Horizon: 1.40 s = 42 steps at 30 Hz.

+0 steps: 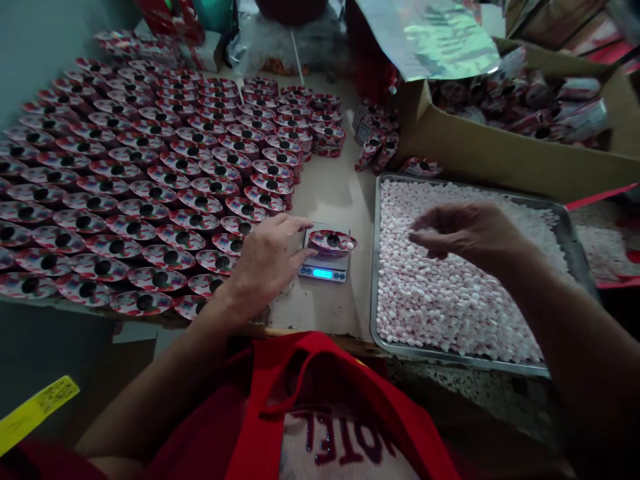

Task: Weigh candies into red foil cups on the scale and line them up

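Note:
A small digital scale (pixel 324 267) with a lit blue display stands on the table, and one oval red-and-white container (pixel 332 243) with a dark round opening is on it. My left hand (pixel 273 257) is at the scale's left side, thumb and fingers apart, fingertips close to the container, nothing in its grasp. Over a metal tray of small white pieces (pixel 440 293) is my right hand (pixel 450 230), its fingers bent and pinched together around what looks like some of the white pieces.
Rows of similar oval containers (pixel 160 277) cover the table's left part. A cardboard box (pixel 465 147) of packed items stands behind the tray, with a silvery sheet (pixel 435 40) above its left end. A few containers (pixel 375 140) lie beside the box.

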Motion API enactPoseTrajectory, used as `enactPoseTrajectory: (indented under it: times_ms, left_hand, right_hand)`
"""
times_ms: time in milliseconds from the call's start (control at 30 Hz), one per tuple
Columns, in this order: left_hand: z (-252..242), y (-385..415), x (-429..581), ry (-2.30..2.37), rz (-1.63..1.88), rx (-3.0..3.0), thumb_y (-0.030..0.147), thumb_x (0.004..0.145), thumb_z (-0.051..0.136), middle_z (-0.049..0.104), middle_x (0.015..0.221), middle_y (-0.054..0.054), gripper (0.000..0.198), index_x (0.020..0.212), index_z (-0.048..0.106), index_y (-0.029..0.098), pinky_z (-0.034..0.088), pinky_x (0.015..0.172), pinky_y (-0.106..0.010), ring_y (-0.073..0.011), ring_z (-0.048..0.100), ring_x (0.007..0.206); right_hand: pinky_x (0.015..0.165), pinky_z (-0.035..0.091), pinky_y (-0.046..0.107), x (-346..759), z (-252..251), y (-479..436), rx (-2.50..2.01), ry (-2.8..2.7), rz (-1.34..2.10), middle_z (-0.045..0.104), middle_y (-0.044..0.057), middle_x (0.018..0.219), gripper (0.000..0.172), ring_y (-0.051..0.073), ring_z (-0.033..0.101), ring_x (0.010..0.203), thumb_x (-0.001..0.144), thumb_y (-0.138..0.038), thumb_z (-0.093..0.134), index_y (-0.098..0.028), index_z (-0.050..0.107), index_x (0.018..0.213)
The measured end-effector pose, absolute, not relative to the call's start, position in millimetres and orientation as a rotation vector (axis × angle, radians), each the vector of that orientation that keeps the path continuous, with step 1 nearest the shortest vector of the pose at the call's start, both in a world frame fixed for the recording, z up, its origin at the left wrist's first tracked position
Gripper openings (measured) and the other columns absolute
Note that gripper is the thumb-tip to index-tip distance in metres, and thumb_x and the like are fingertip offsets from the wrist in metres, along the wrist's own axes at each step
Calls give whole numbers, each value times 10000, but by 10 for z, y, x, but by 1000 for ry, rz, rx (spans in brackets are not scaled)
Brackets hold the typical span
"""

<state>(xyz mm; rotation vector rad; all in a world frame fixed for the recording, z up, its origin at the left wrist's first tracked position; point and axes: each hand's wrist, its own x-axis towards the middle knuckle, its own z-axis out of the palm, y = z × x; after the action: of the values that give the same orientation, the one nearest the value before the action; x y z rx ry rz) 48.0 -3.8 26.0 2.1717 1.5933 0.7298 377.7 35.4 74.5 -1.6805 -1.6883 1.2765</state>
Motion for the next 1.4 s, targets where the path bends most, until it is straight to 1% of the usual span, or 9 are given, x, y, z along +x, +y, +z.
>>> enactPoseTrajectory:
  times_ms: [233,333,467,633,733,867,1000,1133,1400]
  left_hand:
    - [174,-92,370,1581,856,2124,206,864,891,797,1211,-99,395,1231,745,182,610,1038,-450,-296,747,1143]
    - [198,-113,298,1572,890,2116,179,875,878,794,1205,-88,380,1231,744,187,623,1010,-428,-272,760,1087]
    - [212,-116,242,1557,936,2135,170,883,870,791,1185,-87,370,1231,745,174,627,998,-423,-268,762,1066]
    - [171,-90,254,1501,969,2162,187,883,872,790,1150,-108,356,1215,752,141,626,978,-456,-301,756,1076]
    - [150,-91,280,1482,954,2178,169,884,865,788,1151,-116,336,1200,755,134,623,976,-468,-312,753,1087]
    - [171,-113,268,1501,958,2152,176,896,856,790,1158,-101,312,1192,761,161,623,983,-446,-291,750,1086]
    - [251,-120,223,1572,919,2105,192,908,842,786,1189,-68,294,1190,760,213,618,990,-401,-251,750,1067]
    - [322,-79,270,1621,865,2113,219,917,831,784,1201,-57,274,1180,760,241,615,994,-403,-250,742,1079]
    - [384,-37,465,1645,732,2176,168,867,864,768,1231,-67,390,1232,747,240,588,1072,-437,-279,723,1175]
  right_hand:
    - [512,325,252,2915,692,482,-1443,-2188,1201,559,-43,559,60,84,476,517,807,-187,803,-163,816,860]
    - [544,325,253,2762,639,532,-1456,-2341,1049,567,-49,544,100,80,478,528,757,-114,800,-162,839,835]
    - [555,392,244,2694,615,553,-1580,-2318,1228,632,-29,534,242,107,586,522,789,-83,749,-156,892,971]
    - [509,428,247,2720,591,579,-1612,-2043,1552,643,-6,539,270,122,582,492,847,-224,753,-152,901,1061]
    - [494,427,248,2754,597,624,-1543,-1904,1730,672,11,564,258,116,559,492,796,-312,825,-165,904,994]
    - [519,454,257,2939,658,701,-1535,-1602,1637,728,43,695,252,116,570,565,755,-367,905,-184,882,926]
    - [574,499,252,3428,692,752,-1580,-1164,1476,739,55,909,223,122,585,691,791,-295,911,-220,841,989]
    - [535,466,265,3833,641,655,-1636,-865,1550,681,51,871,134,148,549,701,761,-206,862,-244,784,863]
    - [572,346,289,3359,543,350,-1633,-1478,1610,674,21,686,260,124,473,618,686,-381,951,-201,861,851]
